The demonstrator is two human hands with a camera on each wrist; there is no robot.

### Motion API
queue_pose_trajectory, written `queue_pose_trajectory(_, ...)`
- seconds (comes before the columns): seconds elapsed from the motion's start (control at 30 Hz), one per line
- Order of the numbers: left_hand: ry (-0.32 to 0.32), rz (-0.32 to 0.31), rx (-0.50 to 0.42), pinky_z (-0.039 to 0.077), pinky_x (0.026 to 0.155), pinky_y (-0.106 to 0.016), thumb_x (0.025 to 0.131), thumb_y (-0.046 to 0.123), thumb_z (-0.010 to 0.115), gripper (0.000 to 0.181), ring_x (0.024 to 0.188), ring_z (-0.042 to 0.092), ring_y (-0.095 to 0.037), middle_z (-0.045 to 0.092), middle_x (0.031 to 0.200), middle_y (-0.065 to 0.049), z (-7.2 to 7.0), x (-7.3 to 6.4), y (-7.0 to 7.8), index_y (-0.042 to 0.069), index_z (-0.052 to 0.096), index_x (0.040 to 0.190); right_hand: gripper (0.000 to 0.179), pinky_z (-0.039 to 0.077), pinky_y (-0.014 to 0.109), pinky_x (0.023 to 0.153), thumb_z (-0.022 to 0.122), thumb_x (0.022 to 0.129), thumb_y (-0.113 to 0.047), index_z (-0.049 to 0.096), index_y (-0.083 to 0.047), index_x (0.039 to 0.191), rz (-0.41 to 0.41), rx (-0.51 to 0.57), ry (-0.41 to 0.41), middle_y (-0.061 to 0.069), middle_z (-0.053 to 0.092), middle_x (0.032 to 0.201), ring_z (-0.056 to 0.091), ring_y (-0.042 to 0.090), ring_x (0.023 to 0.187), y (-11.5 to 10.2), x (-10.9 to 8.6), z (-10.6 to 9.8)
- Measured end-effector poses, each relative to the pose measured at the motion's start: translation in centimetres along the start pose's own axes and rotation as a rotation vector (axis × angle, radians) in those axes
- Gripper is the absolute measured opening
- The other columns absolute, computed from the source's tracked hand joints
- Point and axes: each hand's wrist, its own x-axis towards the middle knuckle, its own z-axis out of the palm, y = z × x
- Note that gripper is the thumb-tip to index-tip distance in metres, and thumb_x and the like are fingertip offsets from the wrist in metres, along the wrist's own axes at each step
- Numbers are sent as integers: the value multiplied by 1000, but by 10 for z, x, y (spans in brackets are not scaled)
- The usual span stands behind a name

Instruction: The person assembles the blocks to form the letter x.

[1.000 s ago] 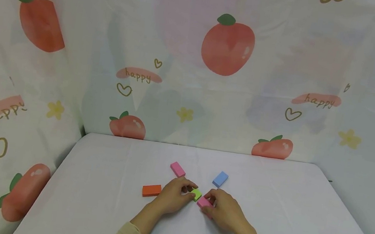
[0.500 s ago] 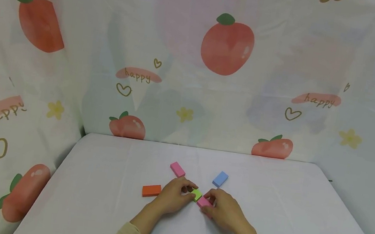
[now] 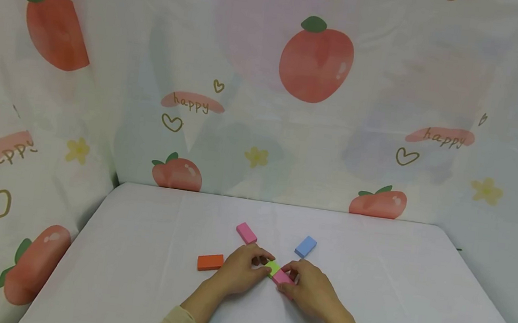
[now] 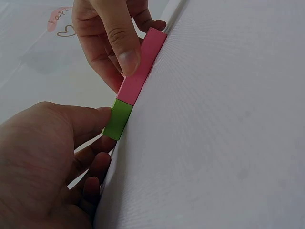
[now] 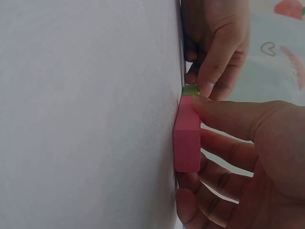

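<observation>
On the white table, a small green block [image 4: 118, 119] and a longer pink block [image 4: 143, 69] lie end to end in one line, their ends meeting in the left wrist view. My left hand [image 3: 241, 270] pinches the green block between thumb and fingers. With its thumb on one side and fingers on the other, my right hand [image 3: 311, 291] pinches the pink block. In the right wrist view the pink block [image 5: 187, 138] shows its near end, and only a bit of the green block [image 5: 191, 90] is visible past it.
An orange block [image 3: 210, 262] lies left of my left hand. Farther back are another pink block [image 3: 247, 233] and a blue block [image 3: 305, 247]. The white-covered table [image 3: 150, 299] reaches back to a printed fabric backdrop [image 3: 244, 46].
The pink block in my right hand has closed the small gap to the green block, and their ends now meet. Both hands keep their grip; the other blocks stay put.
</observation>
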Motion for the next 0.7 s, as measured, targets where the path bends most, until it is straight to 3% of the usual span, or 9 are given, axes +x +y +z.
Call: queue_pose_trajectory(0.7, -3, 13, -14, 49, 84, -25, 95, 25, 74, 23, 94, 56, -4, 67, 101, 13, -1, 0, -1, 27, 76, 118, 28, 41, 29, 65, 85, 85, -24, 75, -18, 111, -21, -1, 0, -5, 59, 89, 52, 12, 75, 2, 1, 1)
